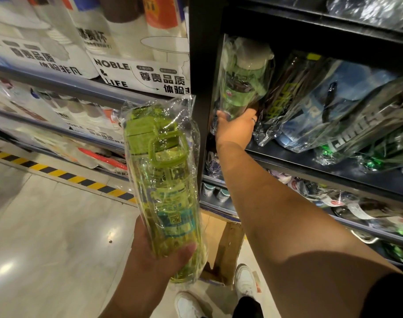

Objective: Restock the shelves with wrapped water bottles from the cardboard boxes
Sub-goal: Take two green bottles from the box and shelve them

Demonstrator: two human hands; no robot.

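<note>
Black shelf (310, 157), left end: right hand (236, 127) clamped round base of pale-green wrapped bottle (244, 76), standing it there. Left hand (159, 251) grips second wrapped bottle (164, 180), probably next, beside the first.

I count: two green wrapped water bottles, one (165, 187) in hand, one (241, 79) at the black shelf's (310, 160) left end; one cardboard box (228, 246); two white shoes (244, 280).
</note>
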